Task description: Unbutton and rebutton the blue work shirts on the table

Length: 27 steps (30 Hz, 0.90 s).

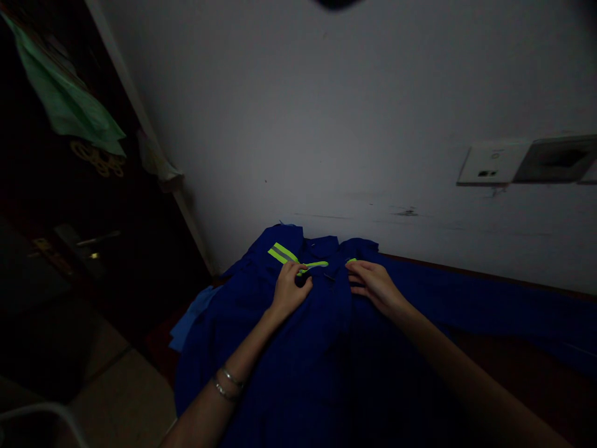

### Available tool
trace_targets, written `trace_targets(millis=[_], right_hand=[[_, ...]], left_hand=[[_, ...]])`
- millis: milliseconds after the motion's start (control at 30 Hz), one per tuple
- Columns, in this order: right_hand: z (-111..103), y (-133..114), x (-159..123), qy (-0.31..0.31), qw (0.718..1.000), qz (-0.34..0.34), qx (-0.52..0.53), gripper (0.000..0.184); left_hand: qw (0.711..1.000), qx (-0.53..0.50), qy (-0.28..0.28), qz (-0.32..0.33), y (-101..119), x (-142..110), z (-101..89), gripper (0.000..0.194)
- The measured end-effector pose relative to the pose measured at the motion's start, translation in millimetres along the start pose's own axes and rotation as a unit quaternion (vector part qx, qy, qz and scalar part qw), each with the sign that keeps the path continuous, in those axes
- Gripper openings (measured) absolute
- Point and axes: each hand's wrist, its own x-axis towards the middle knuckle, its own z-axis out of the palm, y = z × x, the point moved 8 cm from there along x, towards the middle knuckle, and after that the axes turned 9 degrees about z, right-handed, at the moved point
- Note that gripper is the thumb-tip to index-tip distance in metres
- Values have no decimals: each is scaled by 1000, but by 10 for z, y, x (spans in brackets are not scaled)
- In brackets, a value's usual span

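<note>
A dark blue work jacket lies spread out in front of me, its collar toward the wall. Across its chest runs a yellow-green reflective strip with a grey middle band. My left hand pinches the cloth at this strip, thumb and forefinger close together; two bracelets circle that wrist. On the other side of the front, my right hand grips the jacket's edge beside a small bit of yellow-green strip. A sleeve stretches out to the right. Dim light hides the fine detail at my fingertips.
A pale wall rises right behind the jacket, with a socket plate at right. To the left stands a dark door with a handle and hanging green cloth. Light blue cloth sticks out beside the jacket.
</note>
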Motion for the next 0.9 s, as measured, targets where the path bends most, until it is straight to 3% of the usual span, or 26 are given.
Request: trace_targets(millis=[67, 167, 300, 533, 633, 733, 800, 900], right_hand=[[-8, -41, -5, 0, 1000, -8, 8, 16], [-28, -99, -17, 13, 1000, -19, 16, 18], [-52, -158, -43, 32, 999, -38, 17, 19], [-18, -201, -94, 26, 999, -36, -8, 22], [106, -215, -140, -34, 999, -31, -10, 28], [243, -213, -184, -95, 995, -36, -8, 31], [271, -208, -186, -92, 994, -51, -30, 29], [246, -273, -200, -30, 984, -123, -126, 21]], left_hand=[[998, 7, -35, 47, 219, -3, 28, 13], [986, -56, -143, 66, 463, -68, 213, 16], [958, -172, -227, -28, 463, -196, 451, 24], [879, -330, -230, -255, 177, -346, 606, 30], [850, -347, -282, -279, 169, -420, 675, 32], [842, -345, -322, -262, 196, -466, 731, 34], [840, -353, -316, -264, 192, -474, 748, 33], [837, -376, -259, -301, 124, -451, 730, 31]])
